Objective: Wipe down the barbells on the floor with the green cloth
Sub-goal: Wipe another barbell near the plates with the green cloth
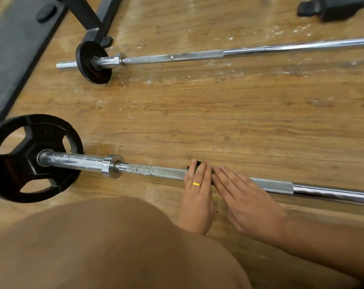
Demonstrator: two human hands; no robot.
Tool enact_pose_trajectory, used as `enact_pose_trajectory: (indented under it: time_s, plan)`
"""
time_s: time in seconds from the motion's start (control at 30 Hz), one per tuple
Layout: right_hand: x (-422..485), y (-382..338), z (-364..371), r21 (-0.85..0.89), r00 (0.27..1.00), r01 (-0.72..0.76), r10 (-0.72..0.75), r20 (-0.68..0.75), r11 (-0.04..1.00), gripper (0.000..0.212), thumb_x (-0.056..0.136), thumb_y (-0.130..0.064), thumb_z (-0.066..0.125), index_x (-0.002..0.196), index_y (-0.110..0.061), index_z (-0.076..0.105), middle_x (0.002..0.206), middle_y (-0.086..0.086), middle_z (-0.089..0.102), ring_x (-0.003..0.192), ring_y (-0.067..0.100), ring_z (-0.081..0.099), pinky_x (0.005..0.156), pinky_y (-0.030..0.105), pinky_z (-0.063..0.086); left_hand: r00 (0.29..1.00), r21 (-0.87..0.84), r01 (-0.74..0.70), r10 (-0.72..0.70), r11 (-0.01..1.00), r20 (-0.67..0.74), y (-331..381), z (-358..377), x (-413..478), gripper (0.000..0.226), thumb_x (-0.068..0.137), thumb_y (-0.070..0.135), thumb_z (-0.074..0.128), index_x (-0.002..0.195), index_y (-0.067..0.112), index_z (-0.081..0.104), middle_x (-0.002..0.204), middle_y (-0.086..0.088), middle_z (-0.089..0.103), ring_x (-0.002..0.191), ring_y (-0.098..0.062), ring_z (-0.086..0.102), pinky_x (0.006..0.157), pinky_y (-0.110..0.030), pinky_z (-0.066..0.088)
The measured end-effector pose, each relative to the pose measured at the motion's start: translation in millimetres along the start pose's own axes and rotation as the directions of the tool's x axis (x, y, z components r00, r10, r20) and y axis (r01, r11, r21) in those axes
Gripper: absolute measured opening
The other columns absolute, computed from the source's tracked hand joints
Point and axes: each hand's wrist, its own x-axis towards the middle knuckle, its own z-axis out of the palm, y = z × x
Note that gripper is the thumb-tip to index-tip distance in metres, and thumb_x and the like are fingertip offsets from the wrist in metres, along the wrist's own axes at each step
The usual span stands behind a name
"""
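Note:
The near barbell (156, 171) lies across the wooden floor, with a large black plate (41, 130) on its left end. My left hand (197, 190), which wears a gold ring, lies flat over the bar's knurled part with straight fingers. It presses on the green cloth (198, 164), and only a dark sliver of cloth shows past the fingertips. Right beside it, my right hand (245, 201) rests on the same bar with its fingers straight too. A second barbell (197, 55) with a small black plate (89, 51) lies farther away, parallel to the first.
My bent knee in brown cloth (114, 243) fills the lower left. A black mat (14, 49) and a black rack foot (95, 24) are at the upper left. Another black object (333, 7) sits at the top right. Worn wooden floor (197, 113) separates the two bars.

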Motion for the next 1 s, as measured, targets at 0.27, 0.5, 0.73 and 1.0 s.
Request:
enact_pose_trajectory:
  time_s: [0.27,0.5,0.73,1.0]
  plan:
    - [-6,-8,-2,0.05,1.0,-0.013,0.013,-0.01,0.999,0.083,0.09,-0.033,0.054,0.155,0.002,0.016,0.164,0.023,0.008,0.153,0.036,0.01,0.122,0.051,0.019,0.99,0.022,0.126,-0.124,0.992,-0.064,-27,-22,-7,0.058,0.085,-0.026,0.052,0.14,-0.009,0.05,0.145,-0.022,0.052,0.145,-0.042,0.032,0.105,-0.061,0.045]
    - [-11,-14,-4,0.044,1.0,-0.011,0.011,0.006,0.999,0.082,0.091,-0.031,0.053,0.156,0.002,0.015,0.164,0.023,0.005,0.154,0.036,0.006,0.123,0.05,0.016,0.999,0.051,-0.009,0.007,0.999,0.034,-2,-30,-10,0.058,0.074,-0.03,0.064,0.13,-0.013,0.058,0.136,-0.026,0.058,0.131,-0.053,0.046,0.098,-0.064,0.049]
    - [-15,-12,0,0.037,0.999,0.041,-0.041,0.008,0.998,0.087,0.089,-0.03,0.053,0.156,0.003,0.01,0.164,0.025,0.002,0.154,0.037,0.003,0.122,0.052,0.018,0.973,0.0,0.191,-0.189,0.982,-0.134,-16,-27,-10,0.05,0.08,-0.03,0.057,0.128,-0.016,0.058,0.133,-0.028,0.059,0.134,-0.054,0.042,0.099,-0.067,0.047]
    - [-15,-1,7,-0.019,0.993,0.116,-0.116,-0.024,0.993,0.087,0.091,-0.031,0.053,0.157,0.003,0.007,0.165,0.023,-0.001,0.154,0.036,0.001,0.125,0.05,0.01,0.985,0.029,0.163,-0.161,0.986,-0.068,-31,-36,-9,0.05,0.087,-0.024,0.056,0.135,-0.01,0.055,0.139,-0.023,0.057,0.14,-0.045,0.041,0.108,-0.063,0.042]
